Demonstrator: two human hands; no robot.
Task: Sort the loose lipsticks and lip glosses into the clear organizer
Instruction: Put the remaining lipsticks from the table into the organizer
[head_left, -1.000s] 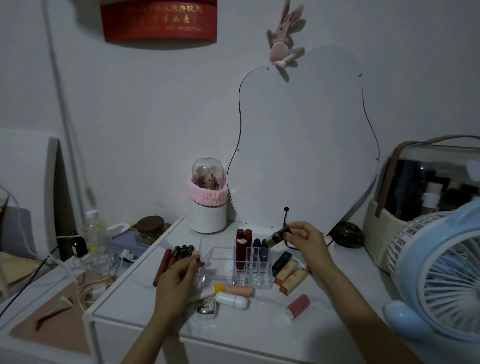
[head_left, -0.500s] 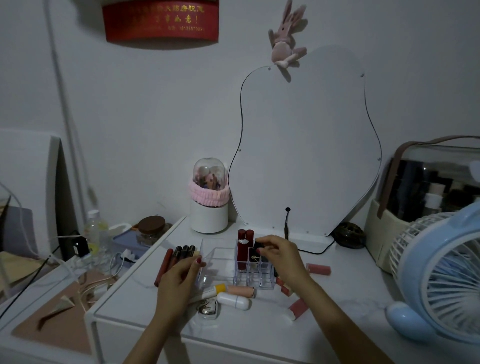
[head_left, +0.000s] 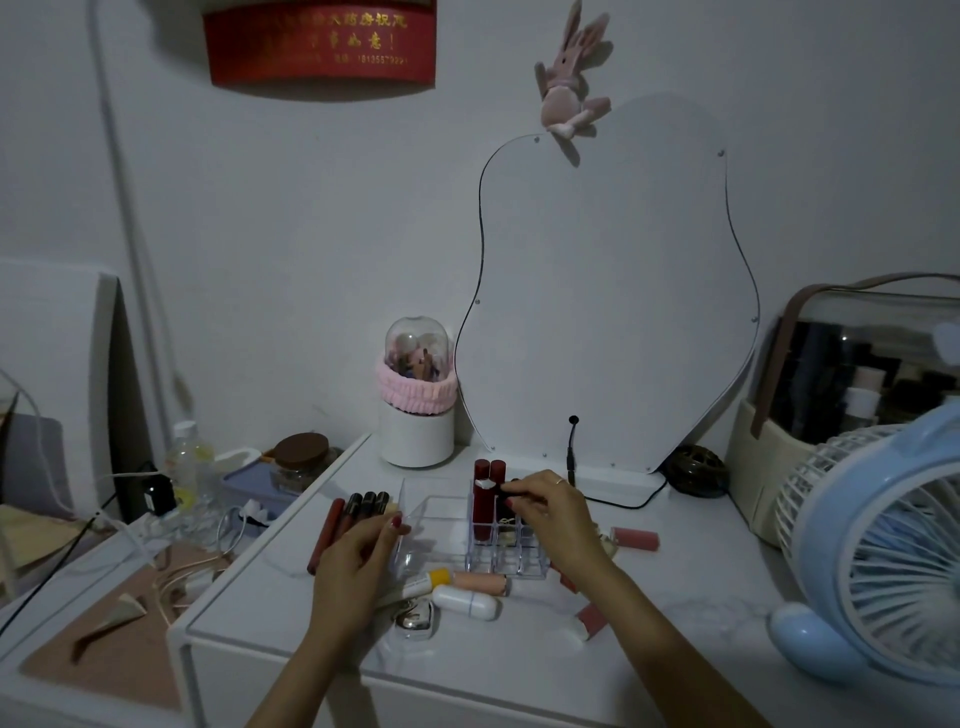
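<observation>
**Two hands at the clear organizer**

The right hand (head_left: 553, 512) pinches a dark, glossy lipstick (head_left: 506, 491) over the clear organizer (head_left: 506, 540), beside two tall red tubes (head_left: 488, 499). The left hand (head_left: 358, 556) rests, fingers curled, on the smooth white tabletop (head_left: 519, 670) against the organizer's open tray.

The table's (head_left: 519, 670) near edge is bare, so a hand can pass there, while loose tubes (head_left: 467, 592) crowd the strip just in front of the organizer (head_left: 511, 561). The left hand (head_left: 358, 561) blocks the organizer's open left tray and the right hand (head_left: 556, 514) covers its rear slots beside two tall red tubes (head_left: 488, 499). The mirror (head_left: 608, 291) and white cup (head_left: 415, 431) close off the back, the fan (head_left: 883, 545) walls the right side, and a pink tube (head_left: 635, 538) lies in the gap before it.
</observation>
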